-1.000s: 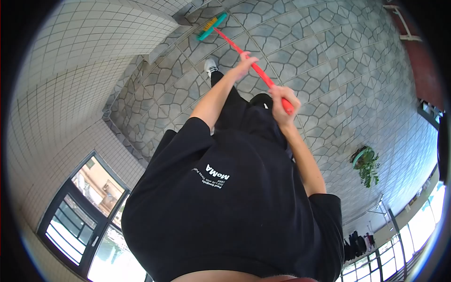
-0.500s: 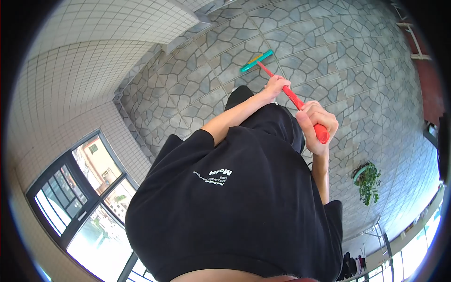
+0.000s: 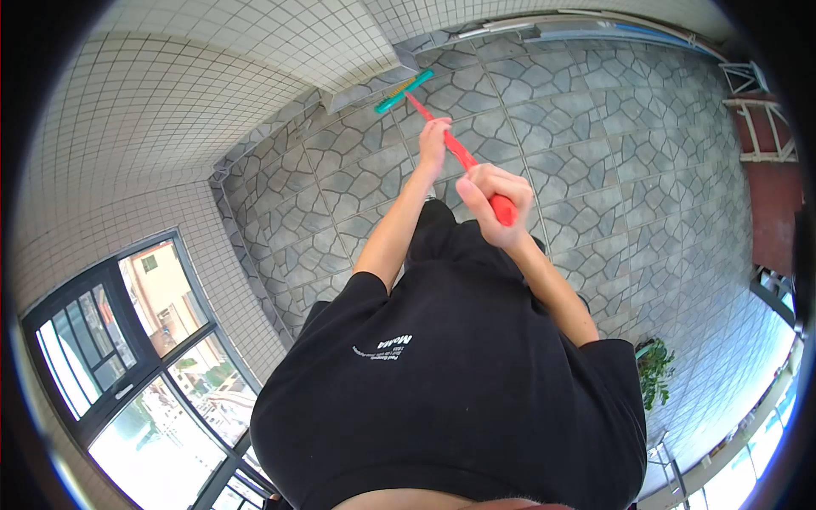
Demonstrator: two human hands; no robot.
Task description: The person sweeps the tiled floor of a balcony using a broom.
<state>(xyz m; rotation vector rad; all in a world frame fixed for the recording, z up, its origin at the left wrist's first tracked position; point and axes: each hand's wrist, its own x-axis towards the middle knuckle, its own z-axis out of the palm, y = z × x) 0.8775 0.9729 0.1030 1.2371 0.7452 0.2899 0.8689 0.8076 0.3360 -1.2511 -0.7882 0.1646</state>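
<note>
My left hand is closed round the red handle partway down its length. Higher up, near the handle's rounded end, my right hand grips it with the fingers wrapped over. The handle runs down to a teal brush head with yellowish bristles, which lies at a slant over the stone-patterned floor beside the base of the tiled wall. Whether the bristles touch the floor I cannot tell.
Tiled wall rises at the left, with a dark-framed glass door below. A green plant is at the lower right. White metal frames stand at the right edge; long poles lie along the far wall.
Both hands and the brush have moved left and farther forward, bringing the head close to the wall's base. The view has shifted, showing more of the far wall.
</note>
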